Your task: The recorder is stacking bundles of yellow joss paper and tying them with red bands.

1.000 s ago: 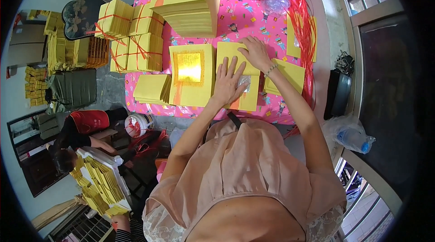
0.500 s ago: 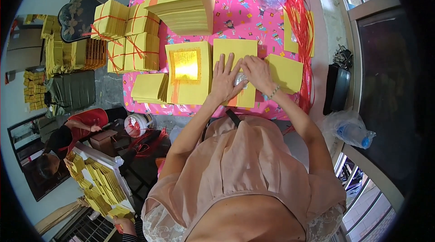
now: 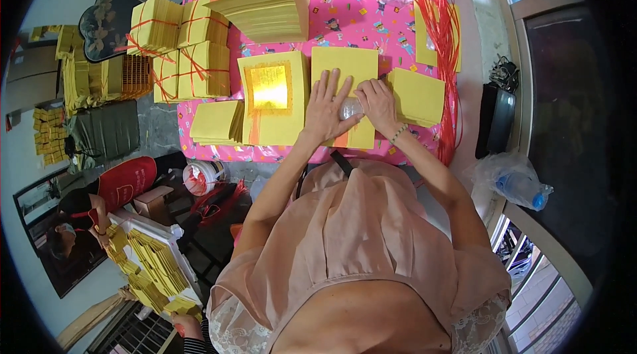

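My left hand [image 3: 325, 110] lies flat, fingers stretched, on a yellow paper sheet [image 3: 345, 60] at the table's near edge. Close beside it, my right hand [image 3: 379, 107] rests on the same sheet with fingers bent and drawn together; what is in them, if anything, is hidden. Between the hands sits a clear, round, shiny object [image 3: 350, 108]. To the right is a pile of folded yellow paper [image 3: 418, 96]. On the left stand a yellow paper stack with a gold foil square [image 3: 271, 87] and a smaller folded pile [image 3: 213, 122].
A tall yellow paper stack [image 3: 265, 12] and bundles tied with red string [image 3: 204, 78] stand farther back on the pink patterned table cover [image 3: 332, 22]. Red plastic strands [image 3: 444, 55] hang along the right edge. At lower left, a person in red [image 3: 127, 181] is beside a paper-covered table.
My right fingers have shifted slightly down and toward me, beside the clear round object. My left hand stays flat on the paper. The person at lower left has moved.
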`<state>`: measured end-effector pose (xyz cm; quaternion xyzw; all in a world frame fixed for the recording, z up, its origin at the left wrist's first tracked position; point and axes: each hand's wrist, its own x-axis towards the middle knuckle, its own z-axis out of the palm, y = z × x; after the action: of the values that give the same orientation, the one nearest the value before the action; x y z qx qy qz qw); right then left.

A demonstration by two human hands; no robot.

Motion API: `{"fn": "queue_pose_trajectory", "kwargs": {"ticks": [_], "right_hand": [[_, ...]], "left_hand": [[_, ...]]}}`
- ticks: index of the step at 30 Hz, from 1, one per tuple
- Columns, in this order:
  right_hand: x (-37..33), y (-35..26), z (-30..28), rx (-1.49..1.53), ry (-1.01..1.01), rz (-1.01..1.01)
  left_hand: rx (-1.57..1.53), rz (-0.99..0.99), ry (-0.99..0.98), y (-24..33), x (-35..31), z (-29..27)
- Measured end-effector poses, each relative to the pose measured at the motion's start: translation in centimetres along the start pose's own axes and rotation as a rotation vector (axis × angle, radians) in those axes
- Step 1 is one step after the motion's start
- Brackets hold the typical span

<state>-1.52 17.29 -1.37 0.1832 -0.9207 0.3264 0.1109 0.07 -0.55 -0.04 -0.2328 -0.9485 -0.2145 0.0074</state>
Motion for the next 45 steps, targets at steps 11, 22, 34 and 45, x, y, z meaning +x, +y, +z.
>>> {"fn": "queue_pose_trajectory", "kwargs": {"ticks": [11,22,34,45], "right_hand": [[0.9,-0.6,-1.3,0.047,-0.091,-0.007],[3.7,0.9,-3.4,-0.188,-0.115,-0.437],[-0.7,3.0,-10.0,0.567,0.173,0.519],[-10.3,11.3,-9.8,0.734,0.19,0.69]], "left_hand": [[0.008,-0.036,-0.082,-1.3,-0.1,0.0],[0.123,0.006,0.138,-1.9,1.7,-1.4],[0.084,0.191,0.32,5.1,6.0,-3.0],[-0.052,0.344,0.044,10.7,5.8,4.8]]}}
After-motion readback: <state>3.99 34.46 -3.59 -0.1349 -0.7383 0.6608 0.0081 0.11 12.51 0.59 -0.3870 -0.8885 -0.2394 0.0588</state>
